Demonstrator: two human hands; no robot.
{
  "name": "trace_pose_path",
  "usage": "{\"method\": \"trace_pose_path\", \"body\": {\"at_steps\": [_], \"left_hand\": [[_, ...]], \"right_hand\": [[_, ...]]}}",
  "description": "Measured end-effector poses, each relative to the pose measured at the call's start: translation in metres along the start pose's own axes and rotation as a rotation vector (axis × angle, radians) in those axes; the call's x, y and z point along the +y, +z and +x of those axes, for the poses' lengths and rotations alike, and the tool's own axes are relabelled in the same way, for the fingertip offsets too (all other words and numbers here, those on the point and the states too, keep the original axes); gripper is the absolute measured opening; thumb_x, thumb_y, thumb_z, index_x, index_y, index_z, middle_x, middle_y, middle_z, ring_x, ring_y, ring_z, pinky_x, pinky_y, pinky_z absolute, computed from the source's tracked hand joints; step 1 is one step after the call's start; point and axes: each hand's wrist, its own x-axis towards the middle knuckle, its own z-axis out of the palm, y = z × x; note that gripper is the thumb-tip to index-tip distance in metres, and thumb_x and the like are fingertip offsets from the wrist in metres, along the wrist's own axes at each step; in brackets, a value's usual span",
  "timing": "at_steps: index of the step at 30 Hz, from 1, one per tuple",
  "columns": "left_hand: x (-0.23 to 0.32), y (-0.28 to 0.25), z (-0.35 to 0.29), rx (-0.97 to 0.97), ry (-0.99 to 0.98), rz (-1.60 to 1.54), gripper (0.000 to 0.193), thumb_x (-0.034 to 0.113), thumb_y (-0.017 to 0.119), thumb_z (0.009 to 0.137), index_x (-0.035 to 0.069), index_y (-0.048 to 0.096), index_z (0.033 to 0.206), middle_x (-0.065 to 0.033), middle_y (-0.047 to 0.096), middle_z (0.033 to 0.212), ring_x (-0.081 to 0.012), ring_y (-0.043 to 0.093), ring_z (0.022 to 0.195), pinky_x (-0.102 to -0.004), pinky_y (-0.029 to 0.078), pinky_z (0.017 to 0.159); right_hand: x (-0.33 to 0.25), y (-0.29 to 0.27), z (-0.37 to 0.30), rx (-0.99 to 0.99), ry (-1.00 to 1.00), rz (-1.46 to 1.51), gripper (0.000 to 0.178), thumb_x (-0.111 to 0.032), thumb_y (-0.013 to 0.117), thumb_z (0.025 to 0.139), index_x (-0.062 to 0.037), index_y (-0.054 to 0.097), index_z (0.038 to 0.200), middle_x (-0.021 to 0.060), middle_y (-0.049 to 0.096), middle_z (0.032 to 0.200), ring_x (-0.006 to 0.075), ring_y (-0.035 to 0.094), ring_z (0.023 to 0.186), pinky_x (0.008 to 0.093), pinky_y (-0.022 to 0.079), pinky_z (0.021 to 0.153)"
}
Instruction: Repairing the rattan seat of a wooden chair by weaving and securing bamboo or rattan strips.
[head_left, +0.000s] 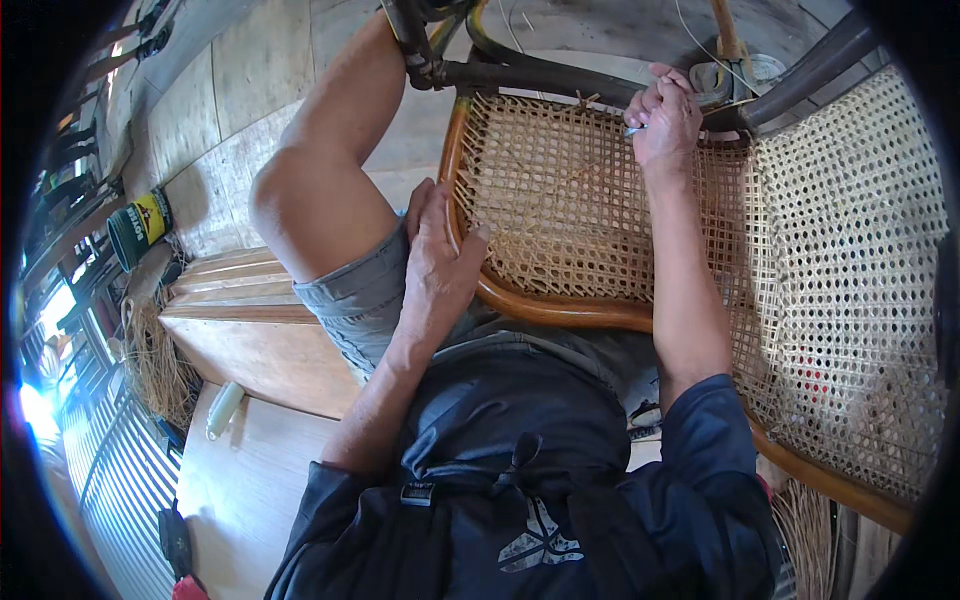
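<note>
A chair with a brown wooden frame [565,312] lies tipped across my lap. Woven cane [555,200] fills its seat, with loose strand ends along the left side and upper edge. Another cane panel [850,220], the backrest, extends to the right. My left hand [437,265] rests against the seat's left rim, its fingers stretched out and the thumb apart on the rim. At the seat's upper edge, my right hand [668,125] is closed beside the weave. A small bluish tip shows below its fingers; the rest of what it holds is hidden.
Dark chair legs and rails [540,78] cross above the seat. A dark green and yellow can [140,228] stands at the far left, near bundled fibre strands [155,350]. A pale cylindrical object [224,410] lies on a wooden board [250,470].
</note>
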Motion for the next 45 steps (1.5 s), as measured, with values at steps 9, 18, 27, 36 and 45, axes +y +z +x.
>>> {"method": "trace_pose_path", "body": {"at_steps": [9, 18, 27, 36, 45], "left_hand": [[-0.023, 0.013, 0.010, -0.137, -0.042, -0.025, 0.058, 0.009, 0.058, 0.082, -0.004, 0.030, 0.131, -0.0273, 0.028, 0.134, -0.0407, 0.028, 0.126, -0.0416, 0.025, 0.106], [-0.022, 0.011, 0.009, -0.119, -0.018, -0.012, 0.058, 0.010, 0.058, 0.083, -0.001, 0.031, 0.132, -0.0273, 0.027, 0.135, -0.0418, 0.027, 0.127, -0.0430, 0.028, 0.105], [-0.024, 0.020, 0.009, -0.054, 0.034, 0.072, 0.053, 0.010, 0.057, 0.081, 0.001, 0.035, 0.128, -0.0290, 0.029, 0.132, -0.0449, 0.034, 0.121, -0.0449, 0.034, 0.100], [-0.026, 0.021, 0.012, -0.073, 0.049, 0.128, 0.052, 0.015, 0.059, 0.083, 0.000, 0.037, 0.128, -0.0295, 0.030, 0.132, -0.0443, 0.034, 0.121, -0.0450, 0.034, 0.100], [-0.028, 0.022, 0.013, -0.067, 0.070, 0.115, 0.054, 0.020, 0.061, 0.085, -0.002, 0.038, 0.128, -0.0285, 0.032, 0.130, -0.0421, 0.036, 0.118, -0.0440, 0.034, 0.099]], "right_hand": [[0.008, 0.009, 0.000, -0.053, -0.111, -0.378, 0.017, -0.013, 0.045, 0.093, -0.0014, 0.055, 0.100, -0.0013, 0.037, 0.055, 0.0081, 0.037, 0.045, 0.0226, 0.028, 0.039], [0.004, 0.008, 0.001, -0.167, -0.134, -0.565, 0.019, -0.016, 0.047, 0.094, -0.0016, 0.058, 0.100, -0.0032, 0.040, 0.053, 0.0045, 0.038, 0.045, 0.0212, 0.031, 0.040], [-0.013, -0.002, -0.001, 0.025, -0.019, -0.120, 0.018, -0.022, 0.048, 0.094, -0.0038, 0.051, 0.098, 0.0001, 0.034, 0.059, 0.0115, 0.036, 0.046, 0.0282, 0.031, 0.039], [0.002, -0.003, -0.008, 0.008, -0.038, -0.213, 0.020, -0.023, 0.050, 0.094, -0.0030, 0.053, 0.096, -0.0002, 0.037, 0.057, 0.0087, 0.038, 0.044, 0.0224, 0.029, 0.037], [-0.002, 0.005, -0.007, -0.173, -0.018, -0.531, 0.023, -0.023, 0.044, 0.097, -0.0041, 0.057, 0.100, -0.0029, 0.037, 0.053, 0.0050, 0.035, 0.043, 0.0204, 0.029, 0.038]]}}
